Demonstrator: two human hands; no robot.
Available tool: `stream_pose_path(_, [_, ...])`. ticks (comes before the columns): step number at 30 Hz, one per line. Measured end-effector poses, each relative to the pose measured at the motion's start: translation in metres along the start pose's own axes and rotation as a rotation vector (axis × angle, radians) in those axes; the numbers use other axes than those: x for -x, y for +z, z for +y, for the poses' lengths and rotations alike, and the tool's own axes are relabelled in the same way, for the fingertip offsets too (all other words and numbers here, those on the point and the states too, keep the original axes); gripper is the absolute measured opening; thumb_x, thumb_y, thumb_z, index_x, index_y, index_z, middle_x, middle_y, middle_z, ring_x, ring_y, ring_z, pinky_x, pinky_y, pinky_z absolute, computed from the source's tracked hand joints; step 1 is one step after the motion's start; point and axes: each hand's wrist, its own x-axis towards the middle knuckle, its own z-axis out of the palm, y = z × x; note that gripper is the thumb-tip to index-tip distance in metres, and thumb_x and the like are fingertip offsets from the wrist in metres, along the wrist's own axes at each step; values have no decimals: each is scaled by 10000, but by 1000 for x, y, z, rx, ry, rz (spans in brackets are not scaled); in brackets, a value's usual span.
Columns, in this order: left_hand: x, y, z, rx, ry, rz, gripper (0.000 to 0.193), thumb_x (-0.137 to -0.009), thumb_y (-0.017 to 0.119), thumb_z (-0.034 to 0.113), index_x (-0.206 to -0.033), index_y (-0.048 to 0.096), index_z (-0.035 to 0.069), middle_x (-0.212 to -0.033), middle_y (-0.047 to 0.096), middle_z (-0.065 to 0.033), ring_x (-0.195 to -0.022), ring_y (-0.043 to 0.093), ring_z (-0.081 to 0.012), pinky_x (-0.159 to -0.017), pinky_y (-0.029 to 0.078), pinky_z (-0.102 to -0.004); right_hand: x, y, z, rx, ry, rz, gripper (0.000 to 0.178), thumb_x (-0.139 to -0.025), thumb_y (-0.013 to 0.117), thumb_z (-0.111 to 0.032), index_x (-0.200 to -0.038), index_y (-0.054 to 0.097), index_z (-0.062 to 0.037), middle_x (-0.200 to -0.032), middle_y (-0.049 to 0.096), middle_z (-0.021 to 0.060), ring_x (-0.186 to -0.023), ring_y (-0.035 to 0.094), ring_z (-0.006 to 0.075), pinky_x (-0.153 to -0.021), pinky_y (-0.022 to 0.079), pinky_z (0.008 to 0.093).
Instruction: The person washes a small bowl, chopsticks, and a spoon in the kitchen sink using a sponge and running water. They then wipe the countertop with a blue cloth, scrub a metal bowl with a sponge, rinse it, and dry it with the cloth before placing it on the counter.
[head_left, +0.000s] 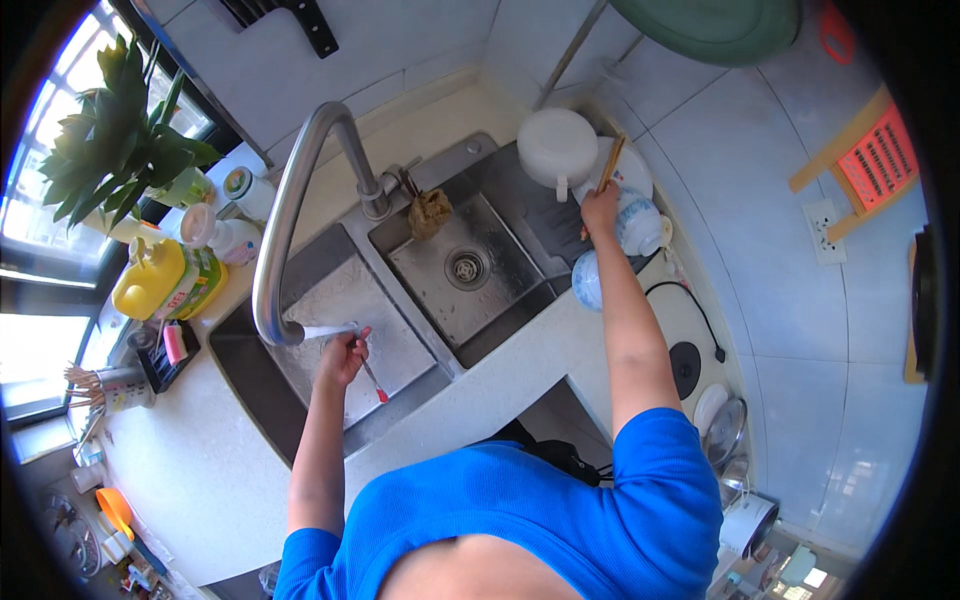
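Note:
My left hand (344, 358) is closed round a thin metal utensil (372, 378) with a red handle end, over the left sink basin (325, 385). Its other end lies in the whitish stream beneath the curved tap (290, 230), so I cannot make out its head. Out to the right, my right hand (600, 212) grips wooden chopsticks (612, 162) that point up and away. Around that hand are a blue-patterned bowl (638, 225), a second such bowl (587, 282), a white plate (634, 160) and a white round container (557, 148) with a handle.
A brown scrubber (430, 214) hangs at the back of the right basin (430, 275). On the left counter stand a yellow jug (165, 280), jars, a potted plant (120, 150) and a utensil holder (125, 390). A black cable (700, 305) lies on the right counter.

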Motion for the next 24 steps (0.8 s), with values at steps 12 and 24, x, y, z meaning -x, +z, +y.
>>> stream_pose_path(12, [6, -6, 2, -28, 58, 6, 168, -876, 337, 28, -1027, 360, -42, -982, 542, -177, -634, 467, -148, -500, 419, -209, 2, -16, -39, 367, -43, -340, 592, -736, 553, -83, -1256, 278, -22, -1064, 475, 281, -971, 499, 417, -823, 424, 437])
stream_pose_path(24, [7, 1, 1, -60, 161, 24, 254, -870, 374, 5, -1104, 405, 99, -980, 554, -168, -626, 504, -155, -512, 444, -230, 28, -23, -59, 716, -183, -249, 487, -751, 619, -171, -1155, 376, -49, -1016, 455, 196, -940, 505, 351, -774, 447, 419])
